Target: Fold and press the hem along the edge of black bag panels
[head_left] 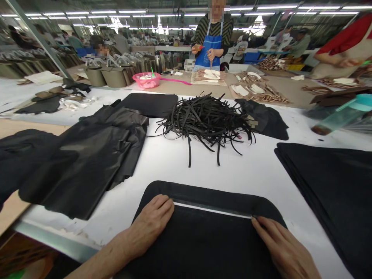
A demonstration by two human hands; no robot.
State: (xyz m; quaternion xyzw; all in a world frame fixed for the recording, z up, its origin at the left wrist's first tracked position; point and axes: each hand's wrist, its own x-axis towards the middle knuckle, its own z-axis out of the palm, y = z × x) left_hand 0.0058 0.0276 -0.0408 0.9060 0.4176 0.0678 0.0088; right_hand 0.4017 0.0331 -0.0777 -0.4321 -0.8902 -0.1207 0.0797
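Note:
A black panel point(203, 240) with rounded far corners lies on the white table right in front of me. A folded black border point(209, 195) runs along its far edge, with a thin pale strip point(212, 209) showing along the fold. My left hand point(152, 223) lies flat on the panel's left side, fingers stretched to the left end of the strip. My right hand point(283, 248) rests flat on the right side, fingertips at the strip's right end. Neither hand holds anything.
A heap of thin black straps point(206, 120) lies mid-table. Black sheets point(87, 159) are stacked left, a black pile point(334, 186) right, more black pieces point(267, 118) behind. A pink bowl point(147, 79) and a person in a blue apron point(212, 37) are across the table. A metal edge point(55, 240) runs near left.

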